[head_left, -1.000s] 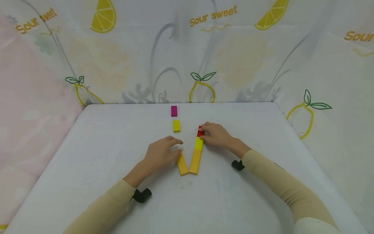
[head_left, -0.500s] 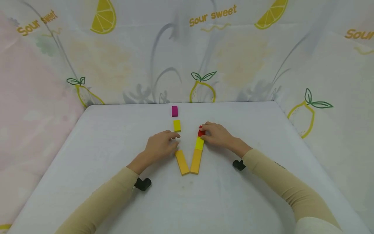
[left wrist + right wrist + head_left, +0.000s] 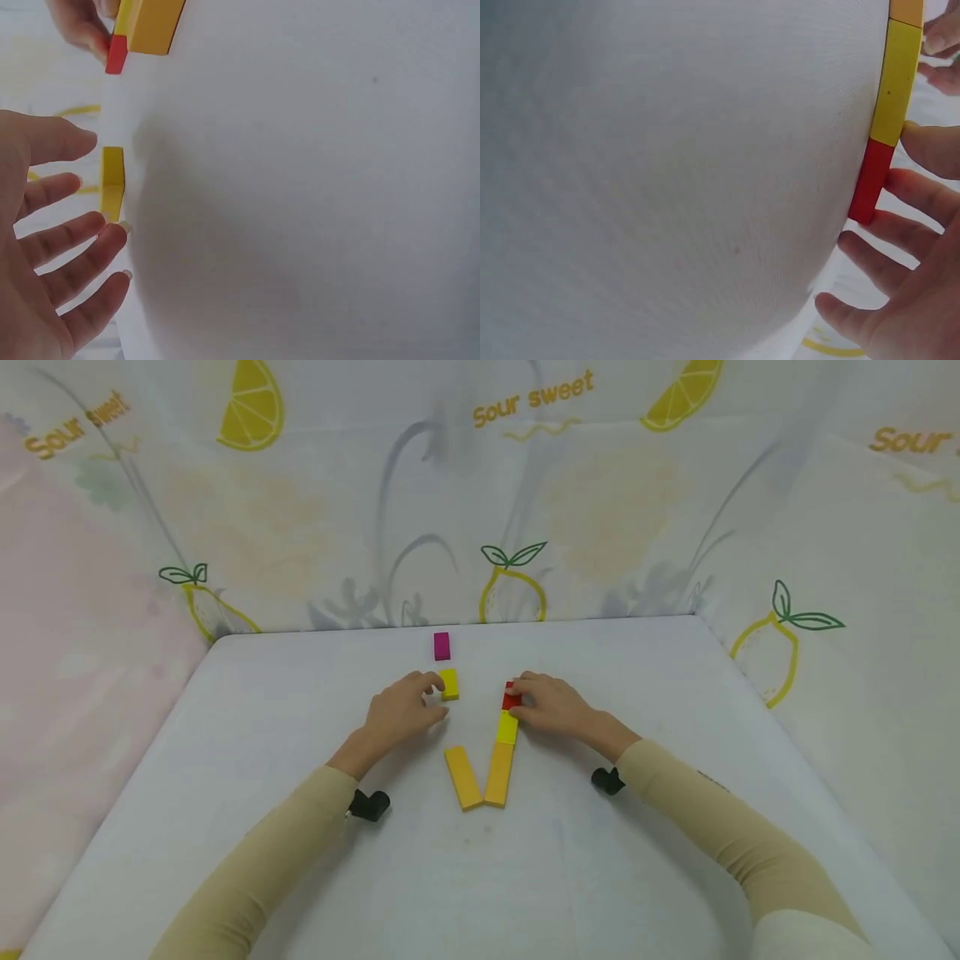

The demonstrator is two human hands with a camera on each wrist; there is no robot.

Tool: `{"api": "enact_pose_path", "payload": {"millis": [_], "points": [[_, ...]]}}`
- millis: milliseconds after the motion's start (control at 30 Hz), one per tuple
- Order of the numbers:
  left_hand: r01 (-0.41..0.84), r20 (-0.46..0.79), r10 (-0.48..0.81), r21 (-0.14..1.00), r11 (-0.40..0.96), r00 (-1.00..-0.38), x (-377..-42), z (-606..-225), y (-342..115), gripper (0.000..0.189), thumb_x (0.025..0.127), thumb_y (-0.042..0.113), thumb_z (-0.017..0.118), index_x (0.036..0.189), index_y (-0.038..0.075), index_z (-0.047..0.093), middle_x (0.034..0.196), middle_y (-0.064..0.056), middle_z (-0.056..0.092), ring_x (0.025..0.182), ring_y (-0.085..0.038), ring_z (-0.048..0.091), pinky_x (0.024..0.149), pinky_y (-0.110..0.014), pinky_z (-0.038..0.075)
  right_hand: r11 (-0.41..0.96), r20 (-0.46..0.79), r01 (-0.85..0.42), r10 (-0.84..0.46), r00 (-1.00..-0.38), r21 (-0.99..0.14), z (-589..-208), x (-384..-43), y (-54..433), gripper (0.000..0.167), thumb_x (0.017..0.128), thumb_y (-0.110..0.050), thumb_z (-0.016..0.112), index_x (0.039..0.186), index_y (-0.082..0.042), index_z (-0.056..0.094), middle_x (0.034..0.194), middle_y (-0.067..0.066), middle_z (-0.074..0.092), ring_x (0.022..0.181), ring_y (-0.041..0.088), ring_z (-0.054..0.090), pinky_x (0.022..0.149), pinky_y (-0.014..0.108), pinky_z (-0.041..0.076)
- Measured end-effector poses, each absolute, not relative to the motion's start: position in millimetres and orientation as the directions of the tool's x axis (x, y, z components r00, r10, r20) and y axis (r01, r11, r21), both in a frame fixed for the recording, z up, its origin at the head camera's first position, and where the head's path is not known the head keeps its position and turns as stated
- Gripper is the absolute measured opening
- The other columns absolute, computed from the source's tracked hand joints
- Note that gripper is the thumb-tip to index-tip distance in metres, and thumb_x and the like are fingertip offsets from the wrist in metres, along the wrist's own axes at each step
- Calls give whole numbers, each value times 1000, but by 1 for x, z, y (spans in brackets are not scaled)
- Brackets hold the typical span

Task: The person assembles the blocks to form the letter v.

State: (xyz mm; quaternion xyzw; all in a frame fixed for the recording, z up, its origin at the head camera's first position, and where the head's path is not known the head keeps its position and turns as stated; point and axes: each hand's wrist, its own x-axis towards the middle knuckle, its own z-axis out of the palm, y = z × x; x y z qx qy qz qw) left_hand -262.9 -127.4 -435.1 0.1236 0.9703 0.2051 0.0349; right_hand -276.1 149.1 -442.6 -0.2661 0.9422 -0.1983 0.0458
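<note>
My left hand (image 3: 405, 706) is at a yellow block (image 3: 450, 684), its fingertips right at the block's left side and its thumb apart from the fingers. In the left wrist view that hand's fingers (image 3: 82, 262) are spread and hold nothing. My right hand (image 3: 553, 704) rests on a red block (image 3: 511, 697), the far end of a row; its fingertips (image 3: 892, 178) touch the red block's side in the right wrist view. A second yellow block (image 3: 507, 727) and a long orange-yellow block (image 3: 498, 774) continue this row towards me, end to end.
Another long orange-yellow block (image 3: 463, 778) leans away to the left, its near end meeting the row's near end in a V. A magenta block (image 3: 442, 646) lies near the back edge of the white table (image 3: 600, 877). A printed cloth (image 3: 337, 485) hangs behind.
My left hand has moved away from the left orange-yellow block, up and slightly left, to the separate yellow block. The right hand stays at the red block.
</note>
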Motion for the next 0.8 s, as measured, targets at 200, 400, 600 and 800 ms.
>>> {"api": "enact_pose_path", "payload": {"millis": [200, 400, 600, 800], "points": [[218, -31, 246, 361, 907, -969, -276, -435, -129, 39, 89, 41, 64, 124, 23, 58, 130, -5, 58, 93, -24, 62, 74, -45, 55, 781, 16, -487, -523, -852, -391, -442, -277, 148, 36, 95, -25, 64, 127, -10, 67, 121, 5, 64, 102, 20, 59, 94, 36, 52], [208, -40, 234, 326, 922, -971, -292, -438, -132, 42, 88, 40, 63, 126, 23, 56, 132, -6, 56, 97, -26, 60, 80, -51, 55, 784, 12, -482, -519, -855, -391, -443, -277, 148, 36, 94, -26, 65, 127, -10, 67, 120, 4, 64, 100, 20, 59, 92, 36, 52], [217, -74, 255, 337, 916, -964, -297, -441, -130, 45, 87, 38, 63, 129, 25, 55, 142, -7, 52, 114, -30, 58, 89, -59, 53, 793, -14, -477, -521, -854, -378, -446, -278, 148, 38, 94, -27, 65, 129, -11, 66, 120, 3, 64, 99, 18, 58, 92, 34, 52], [255, -66, 291, 330, 909, -954, -302, -437, -123, 47, 86, 39, 66, 129, 24, 57, 145, -6, 51, 120, -30, 56, 90, -59, 53, 788, 2, -490, -527, -850, -373, -443, -278, 149, 37, 95, -27, 64, 128, -10, 66, 116, 3, 64, 96, 18, 57, 89, 33, 52]]}}
